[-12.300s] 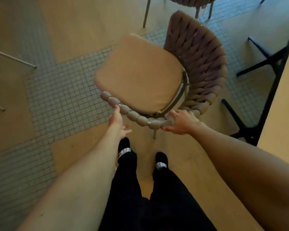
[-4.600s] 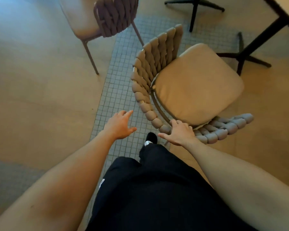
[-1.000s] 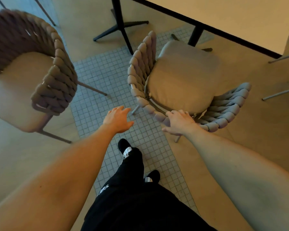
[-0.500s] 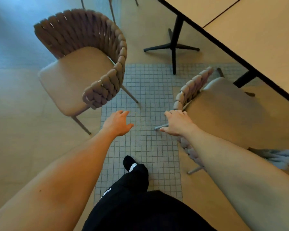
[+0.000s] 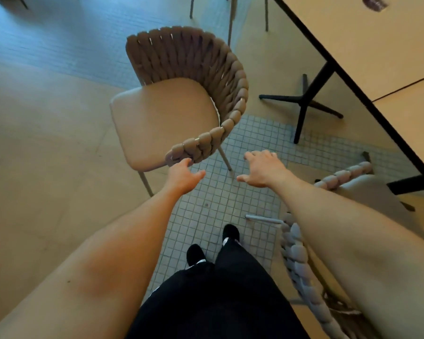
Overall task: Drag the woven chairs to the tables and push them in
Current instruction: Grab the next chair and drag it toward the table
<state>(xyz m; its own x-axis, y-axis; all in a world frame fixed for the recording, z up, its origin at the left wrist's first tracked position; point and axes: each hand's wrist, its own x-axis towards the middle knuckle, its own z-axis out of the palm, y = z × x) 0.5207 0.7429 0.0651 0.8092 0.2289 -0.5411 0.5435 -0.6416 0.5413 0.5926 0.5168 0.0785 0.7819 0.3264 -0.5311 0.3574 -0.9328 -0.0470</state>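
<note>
A woven chair with a tan seat cushion and a curved back of thick brown braided cord stands on the floor ahead of the person, out in the open, well apart from the worktop at the upper right. Its back curves round the far and right sides of the seat, and the near end of the braid comes down toward the person. The left hand reaches to that end with its fingers spread apart, the fingertips at or just short of the lowest cords; whether they touch cannot be told. It grips nothing.

The right hand hovers over the small-tiled strip of floor, palm down and fingers loosely spread, holding nothing and clear of both chairs.

A second woven chair, paler and greyer, sits at the right under the right forearm, its seat pointed toward the worktop's dark edge and its braided back running down beside the person's leg. One thin metal leg of it shows over the tiles.

The worktop rests on a black post with a cross foot. The person's black trousers and dark shoes stand on the tiles, and thin chair legs show at the top edge.
</note>
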